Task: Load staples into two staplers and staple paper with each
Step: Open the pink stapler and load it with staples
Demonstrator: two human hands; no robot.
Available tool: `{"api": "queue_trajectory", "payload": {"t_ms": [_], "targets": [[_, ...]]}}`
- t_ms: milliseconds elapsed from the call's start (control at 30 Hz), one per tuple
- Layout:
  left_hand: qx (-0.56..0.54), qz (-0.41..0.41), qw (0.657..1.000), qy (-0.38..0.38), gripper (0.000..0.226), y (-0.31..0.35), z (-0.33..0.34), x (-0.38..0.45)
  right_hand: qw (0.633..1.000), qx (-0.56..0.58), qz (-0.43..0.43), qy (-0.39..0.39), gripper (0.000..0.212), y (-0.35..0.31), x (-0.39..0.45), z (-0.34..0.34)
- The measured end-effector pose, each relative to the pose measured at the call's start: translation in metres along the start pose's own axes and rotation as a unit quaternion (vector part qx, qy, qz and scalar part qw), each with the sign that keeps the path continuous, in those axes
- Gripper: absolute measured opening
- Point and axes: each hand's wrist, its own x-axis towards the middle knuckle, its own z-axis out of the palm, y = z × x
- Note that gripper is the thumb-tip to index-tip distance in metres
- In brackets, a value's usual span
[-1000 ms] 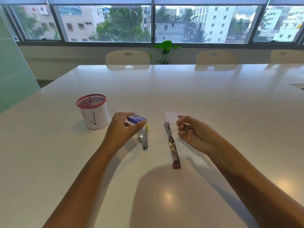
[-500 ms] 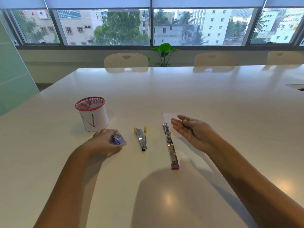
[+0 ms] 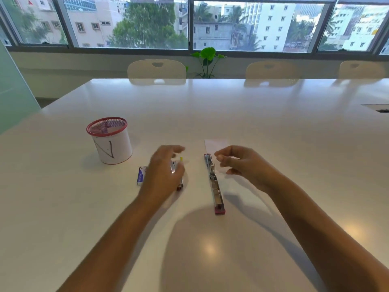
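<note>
Two staplers lie opened flat on the white table (image 3: 273,127). The yellow-tipped stapler (image 3: 180,182) is mostly hidden under my left hand (image 3: 163,171), which hovers over it with fingers spread and blurred. A small purple staple box (image 3: 141,175) rests just left of that hand, apart from it. The pink-ended stapler (image 3: 214,184) stretches toward me in the middle. My right hand (image 3: 242,165) floats to its right with fingers loosely curled; whether it pinches something small is unclear. A white slip of paper (image 3: 214,144) lies beyond the pink stapler.
A white mesh pen cup (image 3: 110,142) with a red rim stands at the left, a paper piece inside. Chairs (image 3: 156,69) line the far table edge, and a potted plant (image 3: 207,60) sits by the window. A cable slot (image 3: 379,109) is at far right.
My left hand put the staple box down on the table and moved right, over the yellow stapler. My right hand curled its fingers from an open palm.
</note>
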Motion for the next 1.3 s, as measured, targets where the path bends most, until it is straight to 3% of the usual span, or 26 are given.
{"api": "queue_trajectory", "payload": {"t_ms": [133,233,400,533,633,767,933,1067,1300], "targets": [[-0.073,-0.034,0.995,-0.058,0.024,0.016,0.027,-0.013,0.992,-0.104,-0.011,-0.069,0.008,-0.002,-0.003,0.006],[-0.145,-0.113,0.979,-0.091,0.021,0.016,0.030,-0.013,0.979,-0.192,-0.058,-0.038,0.008,0.005,0.001,0.017],[-0.356,-0.286,0.879,-0.141,0.028,0.021,0.027,-0.015,0.974,-0.190,-0.118,0.044,0.016,0.004,-0.001,0.018],[-0.467,-0.328,0.800,-0.184,0.025,0.027,0.024,-0.016,0.981,-0.118,-0.134,0.073,0.017,-0.003,-0.004,0.023],[-0.525,-0.338,0.752,-0.210,0.033,0.031,0.022,-0.019,0.988,-0.077,-0.125,0.052,0.017,-0.006,-0.009,0.029],[-0.535,-0.357,0.744,-0.178,0.032,0.028,0.024,-0.020,0.996,-0.011,-0.086,-0.020,0.013,-0.009,-0.012,0.030],[-0.534,-0.358,0.743,-0.188,0.036,0.026,0.026,-0.017,0.995,0.063,-0.050,0.066,0.018,-0.011,-0.006,0.015],[-0.533,-0.344,0.747,-0.200,0.038,0.024,0.028,-0.017,0.996,0.024,-0.036,0.084,0.022,-0.008,-0.004,0.009],[-0.505,-0.328,0.771,-0.207,0.036,0.019,0.030,-0.019,0.988,-0.084,-0.103,0.084,0.008,-0.003,-0.003,0.020]]}}
